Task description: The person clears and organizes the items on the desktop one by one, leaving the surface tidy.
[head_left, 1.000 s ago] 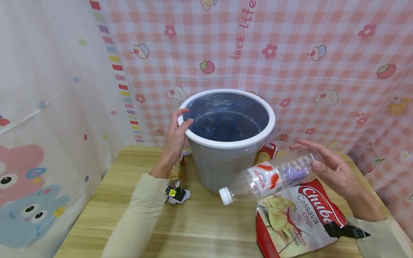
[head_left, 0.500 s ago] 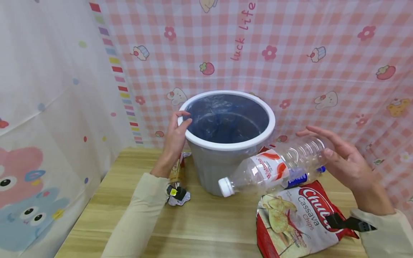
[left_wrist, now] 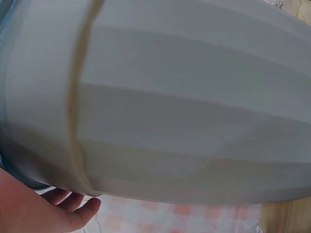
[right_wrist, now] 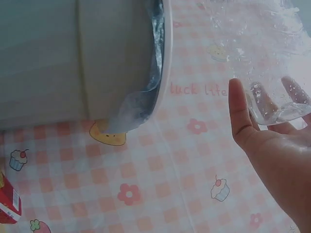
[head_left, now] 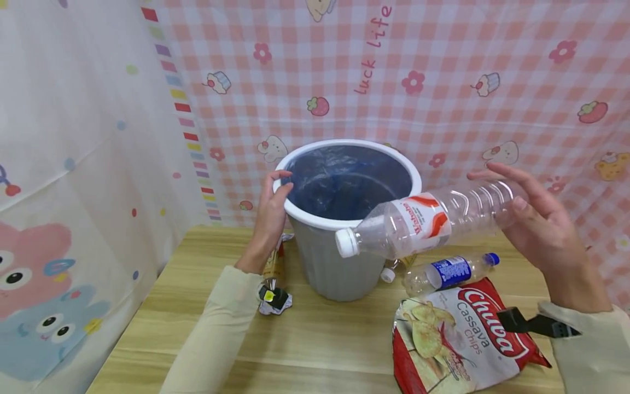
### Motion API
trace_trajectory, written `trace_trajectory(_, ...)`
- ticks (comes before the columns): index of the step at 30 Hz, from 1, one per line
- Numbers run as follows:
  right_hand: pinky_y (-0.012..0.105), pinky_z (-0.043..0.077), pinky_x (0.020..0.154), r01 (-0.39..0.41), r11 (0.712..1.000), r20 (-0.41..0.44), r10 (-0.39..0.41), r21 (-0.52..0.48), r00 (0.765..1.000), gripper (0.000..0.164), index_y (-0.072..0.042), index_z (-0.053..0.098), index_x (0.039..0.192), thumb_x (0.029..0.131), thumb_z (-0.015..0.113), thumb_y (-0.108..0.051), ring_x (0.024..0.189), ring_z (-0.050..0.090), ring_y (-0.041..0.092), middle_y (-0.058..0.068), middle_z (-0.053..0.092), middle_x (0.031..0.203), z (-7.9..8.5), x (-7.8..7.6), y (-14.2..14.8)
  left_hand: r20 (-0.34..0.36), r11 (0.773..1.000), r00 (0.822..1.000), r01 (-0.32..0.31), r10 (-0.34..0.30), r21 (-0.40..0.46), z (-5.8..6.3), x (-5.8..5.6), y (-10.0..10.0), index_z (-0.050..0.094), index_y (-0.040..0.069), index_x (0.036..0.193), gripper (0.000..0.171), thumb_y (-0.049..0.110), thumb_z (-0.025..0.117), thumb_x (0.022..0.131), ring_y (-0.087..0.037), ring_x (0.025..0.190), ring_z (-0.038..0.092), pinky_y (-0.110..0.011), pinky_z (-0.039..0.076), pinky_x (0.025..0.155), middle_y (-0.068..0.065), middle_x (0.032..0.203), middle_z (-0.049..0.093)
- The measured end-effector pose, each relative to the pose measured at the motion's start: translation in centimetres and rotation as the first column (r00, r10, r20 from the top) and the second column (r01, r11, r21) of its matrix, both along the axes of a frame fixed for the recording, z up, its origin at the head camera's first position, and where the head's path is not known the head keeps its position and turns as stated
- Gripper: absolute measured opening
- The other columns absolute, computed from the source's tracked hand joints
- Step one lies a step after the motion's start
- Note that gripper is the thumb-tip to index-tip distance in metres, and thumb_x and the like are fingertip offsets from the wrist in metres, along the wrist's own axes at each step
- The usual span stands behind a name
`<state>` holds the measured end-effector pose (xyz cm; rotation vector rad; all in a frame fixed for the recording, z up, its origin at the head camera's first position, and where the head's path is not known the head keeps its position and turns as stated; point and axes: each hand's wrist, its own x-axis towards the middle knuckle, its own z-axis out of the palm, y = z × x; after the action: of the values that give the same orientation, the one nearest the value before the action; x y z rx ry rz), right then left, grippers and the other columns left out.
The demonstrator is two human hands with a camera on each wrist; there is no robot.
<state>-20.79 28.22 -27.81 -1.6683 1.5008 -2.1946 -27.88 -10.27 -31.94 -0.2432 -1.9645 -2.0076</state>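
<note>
My left hand [head_left: 272, 213] grips the white rim of a grey trash bin [head_left: 327, 260] at its left side, thumb over the edge. A bluish clear plastic bag [head_left: 344, 175] lines the bin. In my right hand [head_left: 541, 230] is a large clear plastic bottle [head_left: 462, 213] with a white cap and a red-and-white label, held by its base end. It lies nearly level in the air, cap pointing left, in front of the bin's right rim. The right wrist view shows the fingers round the bottle's base [right_wrist: 277, 109], with droplets inside.
On the wooden table [head_left: 315, 350], a smaller bottle [head_left: 450, 272] with a blue label lies behind a Chuba cassava chips bag [head_left: 462, 339]. A white-capped bottle [head_left: 389, 272] lies beside the bin. A brown-and-gold wrapper [head_left: 275, 268] sits under my left wrist. A red box [right_wrist: 8, 199] shows in the right wrist view.
My right hand has lifted the large bottle up from over the chips bag to the bin's rim height, uncovering the blue-labelled bottle. The left hand stays on the rim.
</note>
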Motion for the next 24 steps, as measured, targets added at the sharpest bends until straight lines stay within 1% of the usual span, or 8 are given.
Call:
trace_trajectory(1,0.031,0.046,0.103,0.0,1.0,0.013,0.0,-0.017,1.0,0.049,0.01,0.017,0.151,0.104,0.028,0.005,0.13,0.046,0.03,0.024,0.034,0.151,0.1,-0.1,0.0,0.0,1.0,1.0,-0.001,0.001,-0.001,0.0,0.0,0.0,0.05,0.001,0.126,0.029,0.013,0.045,0.099,-0.017,0.134,0.039,-0.034,0.03,0.113,-0.013,0.148,0.04)
trace_trajectory(7,0.032,0.044,0.105,0.08,0.994,0.062,-0.076,-0.07,0.995,0.047,0.011,0.018,0.15,0.104,0.025,0.005,0.132,0.045,0.03,0.024,0.036,0.15,0.8,-0.4,-0.1,-0.007,1.0,1.0,-0.005,0.005,-0.007,-0.1,0.0,0.0,0.05,0.001,0.125,0.029,0.012,0.045,0.099,-0.017,0.135,0.038,-0.034,0.029,0.113,-0.013,0.148,0.04)
trace_trajectory(10,0.033,0.042,0.106,0.086,0.99,0.101,-0.074,-0.115,0.992,0.047,0.011,0.016,0.15,0.104,0.024,0.004,0.132,0.045,0.03,0.024,0.037,0.148,1.0,-0.7,-0.3,-0.01,1.0,1.0,-0.01,0.01,-0.011,-0.1,-0.1,0.0,0.05,0.0,0.125,0.029,0.012,0.045,0.099,-0.018,0.135,0.038,-0.034,0.029,0.113,-0.013,0.147,0.041)
trace_trajectory(15,0.034,0.041,0.108,0.135,0.973,0.163,-0.105,-0.187,0.981,0.047,0.011,0.016,0.15,0.105,0.025,0.003,0.128,0.047,0.03,0.023,0.042,0.141,1.6,-1.3,-0.9,-0.011,1.0,1.0,-0.02,0.02,-0.015,-0.1,-0.1,0.0,0.051,0.001,0.125,0.029,0.013,0.046,0.098,-0.017,0.135,0.038,-0.033,0.029,0.112,-0.014,0.145,0.043)
trace_trajectory(18,0.031,0.043,0.106,0.225,0.961,0.181,-0.195,-0.162,0.964,0.047,0.01,0.018,0.15,0.105,0.027,0.002,0.125,0.05,0.029,0.022,0.045,0.139,1.9,-1.6,-1.3,-0.01,1.0,1.0,-0.023,0.023,-0.018,-0.1,0.0,0.0,0.051,0.001,0.125,0.03,0.013,0.046,0.098,-0.017,0.135,0.038,-0.033,0.029,0.112,-0.014,0.146,0.042)
trace_trajectory(20,0.029,0.045,0.104,0.303,0.945,0.191,-0.277,-0.12,0.942,0.047,0.008,0.021,0.151,0.105,0.029,0.0,0.123,0.052,0.026,0.02,0.046,0.138,2.1,-1.7,-1.5,-0.009,1.0,1.0,-0.023,0.023,-0.02,-0.1,0.0,0.0,0.051,0.001,0.125,0.03,0.014,0.045,0.099,-0.017,0.135,0.037,-0.034,0.029,0.112,-0.014,0.146,0.042)
trace_trajectory(22,0.027,0.046,0.102,0.353,0.932,0.207,-0.33,-0.086,0.921,0.046,0.005,0.025,0.151,0.106,0.031,-0.001,0.122,0.054,0.024,0.018,0.046,0.139,2.3,-1.9,-1.7,-0.007,1.0,1.0,-0.023,0.023,-0.02,-0.1,0.0,0.0,0.051,0.001,0.125,0.029,0.014,0.045,0.099,-0.017,0.136,0.037,-0.034,0.028,0.113,-0.013,0.146,0.041)
trace_trajectory(24,0.026,0.047,0.099,0.378,0.923,0.224,-0.354,-0.073,0.908,0.045,0.002,0.029,0.151,0.106,0.032,-0.002,0.119,0.056,0.023,0.017,0.047,0.139,2.3,-2.1,-1.8,-0.007,1.0,1.0,-0.021,0.021,-0.018,-0.1,0.0,0.0,0.051,0.001,0.125,0.029,0.014,0.045,0.099,-0.017,0.136,0.037,-0.034,0.028,0.113,-0.013,0.146,0.041)
